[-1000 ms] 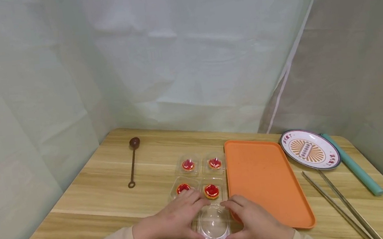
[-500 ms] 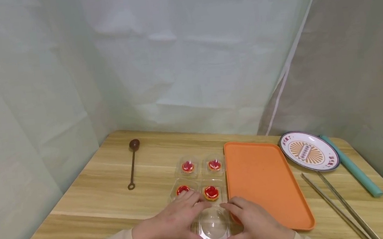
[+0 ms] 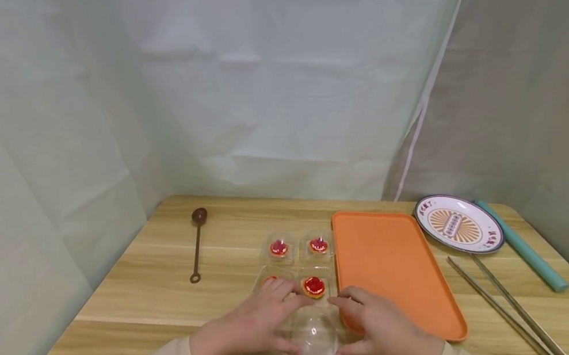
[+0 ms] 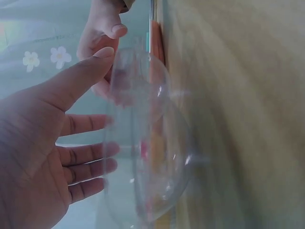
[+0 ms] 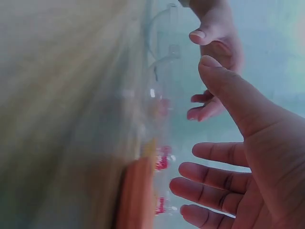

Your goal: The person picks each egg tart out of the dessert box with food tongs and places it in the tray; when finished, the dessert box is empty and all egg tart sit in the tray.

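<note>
Both hands hover around a clear plastic clamshell box (image 3: 314, 336) near the table's front, one at each side. My left hand (image 3: 258, 322) spreads its fingers and thumb at the box's left. In the left wrist view its straight fingertips lie right at the edge of a clear domed shell (image 4: 162, 143). My right hand (image 3: 383, 326) has thumb and fingers apart at the box's right; the right wrist view shows nothing held by it. Just beyond lies a red-topped tart (image 3: 314, 287) in a clear box, with another tart (image 3: 271, 281) partly hidden by the left hand.
Two more boxed tarts, left (image 3: 278, 248) and right (image 3: 319, 245), sit farther back. An orange tray (image 3: 394, 276) lies close on the right. Beyond it are a patterned plate (image 3: 460, 224), metal tongs (image 3: 506, 304) and a teal roll (image 3: 523, 248). A brown long-handled spoon (image 3: 198, 244) lies left.
My left thumb has drawn back leftward from the front box's near corner, and the hands stand slightly farther apart. The front box's clear shell looks shifted and less sharply outlined.
</note>
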Available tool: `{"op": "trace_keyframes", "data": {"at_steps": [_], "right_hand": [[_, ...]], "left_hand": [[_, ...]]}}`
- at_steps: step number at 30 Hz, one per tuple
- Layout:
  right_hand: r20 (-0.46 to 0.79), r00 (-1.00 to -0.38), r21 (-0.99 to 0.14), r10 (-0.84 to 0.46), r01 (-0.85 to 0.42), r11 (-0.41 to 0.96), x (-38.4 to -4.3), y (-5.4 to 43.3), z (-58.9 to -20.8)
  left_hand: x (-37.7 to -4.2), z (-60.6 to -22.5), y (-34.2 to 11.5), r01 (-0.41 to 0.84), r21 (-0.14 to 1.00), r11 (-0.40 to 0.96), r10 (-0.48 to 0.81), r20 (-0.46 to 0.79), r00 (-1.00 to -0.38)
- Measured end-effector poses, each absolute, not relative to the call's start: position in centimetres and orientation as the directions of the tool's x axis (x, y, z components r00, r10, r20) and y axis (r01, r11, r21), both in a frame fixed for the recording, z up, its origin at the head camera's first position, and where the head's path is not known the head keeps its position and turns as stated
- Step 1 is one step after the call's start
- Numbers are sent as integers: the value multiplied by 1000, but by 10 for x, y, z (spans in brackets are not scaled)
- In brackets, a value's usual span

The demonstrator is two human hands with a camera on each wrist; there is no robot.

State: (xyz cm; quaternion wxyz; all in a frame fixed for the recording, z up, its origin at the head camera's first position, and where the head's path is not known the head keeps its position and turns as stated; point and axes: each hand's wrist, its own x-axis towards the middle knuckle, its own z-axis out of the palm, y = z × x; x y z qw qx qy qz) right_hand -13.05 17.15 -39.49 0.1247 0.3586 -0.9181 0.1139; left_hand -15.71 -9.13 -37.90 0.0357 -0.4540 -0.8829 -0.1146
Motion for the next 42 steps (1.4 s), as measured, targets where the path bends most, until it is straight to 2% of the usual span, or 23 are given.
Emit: {"op": "trace_keyframes", "data": {"at_steps": [14,22,30,35,42], "right_hand": [[313,-705,-103,-637,-692,715,-149,163,-357],[256,-713,-97,-653,-691,716,-166,153,-336],[198,-713,-125,-673,-699,704,-189,140,-317],[155,-730,-154,-666,-684,713,-204,130,-309],[108,-757,-194,-644,-651,734,-227,116,-302]], "left_hand": [[-180,-363,-104,779,244,578,750,216,-625],[-200,-357,-117,692,346,634,658,230,-717],[-228,-359,-125,630,402,664,567,278,-775],[-247,-365,-127,584,456,671,528,259,-809],[-275,-368,-141,510,566,647,515,169,-840]]}}
